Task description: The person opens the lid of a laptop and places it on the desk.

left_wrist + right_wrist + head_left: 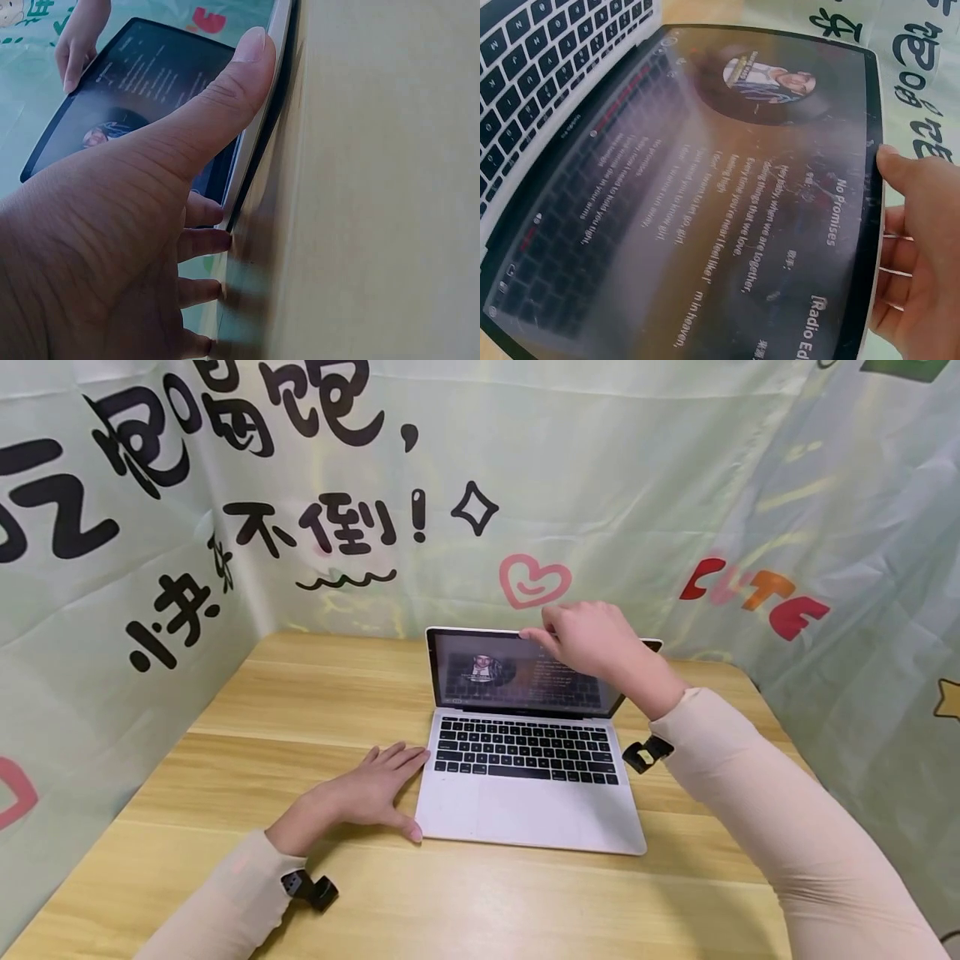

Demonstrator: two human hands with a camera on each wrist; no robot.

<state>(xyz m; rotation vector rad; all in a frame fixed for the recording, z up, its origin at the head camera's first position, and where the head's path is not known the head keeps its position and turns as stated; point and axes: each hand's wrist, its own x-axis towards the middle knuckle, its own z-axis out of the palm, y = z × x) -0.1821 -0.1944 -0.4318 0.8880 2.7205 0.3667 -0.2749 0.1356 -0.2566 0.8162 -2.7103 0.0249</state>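
Note:
A silver laptop (558,814) stands unfolded on the table, its black keyboard (525,750) facing me. Its screen (705,202) is lit and shows song lyrics beside a round picture. At the top edge of the lid, my right hand (596,639) holds on, thumb on the screen side and fingers behind, as the right wrist view shows. My left hand (367,793) lies at the left edge of the laptop base, fingers spread on the wood and thumb at the front corner. In the left wrist view, that thumb (225,90) reaches along the base's side.
The wooden table (480,902) extends around the laptop on every side. Behind it and at both sides hang pale green cloth walls (637,468) with printed lettering, a heart and a star. A black strap device (648,753) is on the right wrist, another (309,889) on the left.

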